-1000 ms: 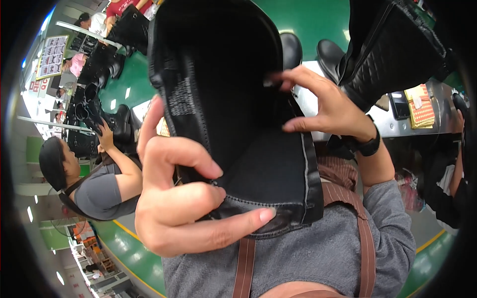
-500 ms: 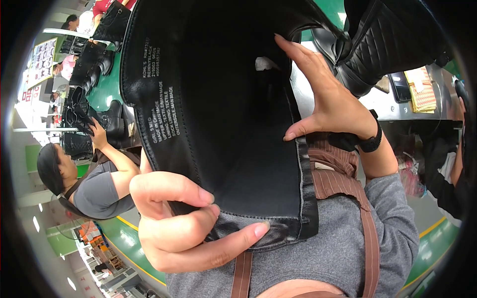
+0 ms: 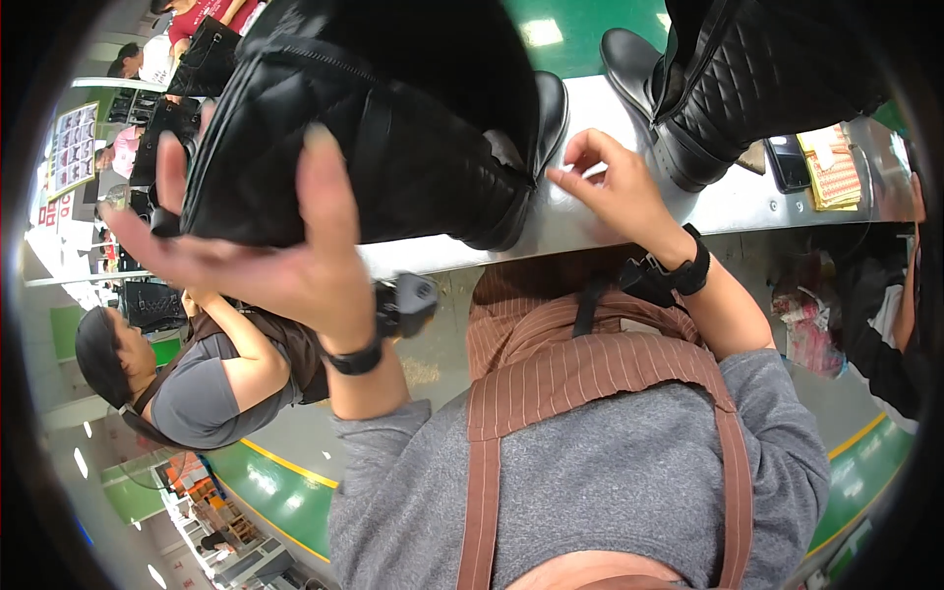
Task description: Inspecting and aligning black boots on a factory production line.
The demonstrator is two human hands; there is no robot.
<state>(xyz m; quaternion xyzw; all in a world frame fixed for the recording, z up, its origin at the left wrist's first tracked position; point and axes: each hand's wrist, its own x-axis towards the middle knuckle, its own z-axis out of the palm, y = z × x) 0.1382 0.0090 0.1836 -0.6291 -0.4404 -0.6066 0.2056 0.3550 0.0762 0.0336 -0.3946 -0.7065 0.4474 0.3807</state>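
Observation:
A tall black leather boot (image 3: pixel 393 128) lies on its side, sole end resting on the grey metal table (image 3: pixel 610 231). My left hand (image 3: pixel 285 265) is under its shaft, palm up, fingers spread against the leather and carrying it. My right hand (image 3: pixel 615 192) hovers just right of the boot's heel, fingers loosely curled and apart, holding nothing. Both wrists wear black bands. A second black boot (image 3: pixel 747 79) with a quilted shaft stands on the table to the right.
A dark phone (image 3: pixel 787 162) and an orange-yellow printed pad (image 3: pixel 836 177) lie on the table's right end. A co-worker in a grey shirt (image 3: pixel 197 383) sits at the left by more black boots (image 3: pixel 152 305). Another person's dark sleeve (image 3: pixel 885 354) shows at the right.
The boot has moved from close before my face down and left onto the table. My right hand has let go of it and drawn back. My left hand now supports it from below.

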